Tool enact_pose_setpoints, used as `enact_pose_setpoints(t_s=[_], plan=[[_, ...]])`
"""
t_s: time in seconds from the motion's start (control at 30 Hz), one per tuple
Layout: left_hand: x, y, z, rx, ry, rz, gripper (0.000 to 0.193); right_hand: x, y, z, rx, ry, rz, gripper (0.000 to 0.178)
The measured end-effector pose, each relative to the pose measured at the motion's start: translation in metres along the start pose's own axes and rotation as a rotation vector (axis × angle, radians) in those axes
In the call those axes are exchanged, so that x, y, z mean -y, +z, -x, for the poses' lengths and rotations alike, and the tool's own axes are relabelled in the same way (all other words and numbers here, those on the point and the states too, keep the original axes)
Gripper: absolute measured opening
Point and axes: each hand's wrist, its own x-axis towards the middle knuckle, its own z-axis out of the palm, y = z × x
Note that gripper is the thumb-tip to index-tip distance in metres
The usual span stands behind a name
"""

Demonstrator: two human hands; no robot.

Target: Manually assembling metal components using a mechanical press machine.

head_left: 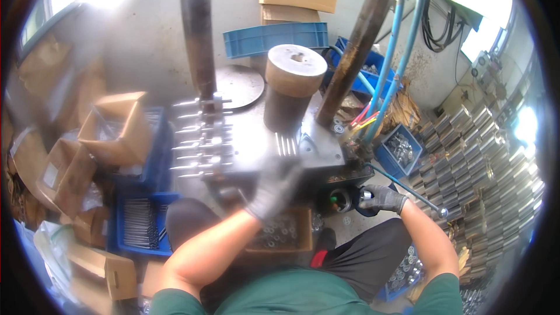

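Left hand (273,189), blurred at frame centre, spreads gloved fingers above small, hard, likely slippery metal rings (280,232); right hand (382,198) pinches the knob (366,195).

- Open cardboard boxes (114,128) at nine o'clock.
- Blue crate of long bolts (139,224) at eight o'clock.
- Stacked metal cylinders (490,157) at three o'clock.
- Blue tray (274,39) at twelve o'clock.

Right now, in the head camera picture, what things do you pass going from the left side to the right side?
Open cardboard box → blue crate of metal rods → gloved left hand → gloved right hand → small blue bin of metal parts → stacked shiny metal pieces.
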Motion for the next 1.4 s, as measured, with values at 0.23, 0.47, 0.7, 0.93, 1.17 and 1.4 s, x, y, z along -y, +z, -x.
enact_pose_setpoints(t_s=[0.23, 0.47, 0.7, 0.93, 1.17, 1.4], plan=[[-0.028, 0.031, 0.046, 0.523, -0.421, 0.363, 0.036, 0.149, 0.007, 0.011, -0.109, -0.356, -0.693, 0.054], [-0.027, 0.048, 0.038, 0.503, -0.373, 0.685, 0.035, 0.198, 0.03, -0.002, -0.11, -0.54, -1.042, 0.049], [-0.025, 0.051, 0.058, 0.496, -0.719, 0.808, 0.027, 0.238, -0.018, -0.019, -0.565, -0.743, -0.898, 0.044], [0.021, 0.084, 0.082, 0.429, -1.253, 0.915, 0.019, 0.274, -0.105, -0.036, -0.837, -0.726, -0.367, 0.058], [0.013, 0.077, 0.062, 0.376, -1.12, 0.769, 0.017, 0.29, -0.147, -0.078, -0.838, -0.609, -0.046, 0.053], [0.006, 0.07, 0.049, 0.359, -1.016, 0.761, 0.019, 0.306, -0.162, -0.102, -0.791, -0.523, 0.029, 0.058]])
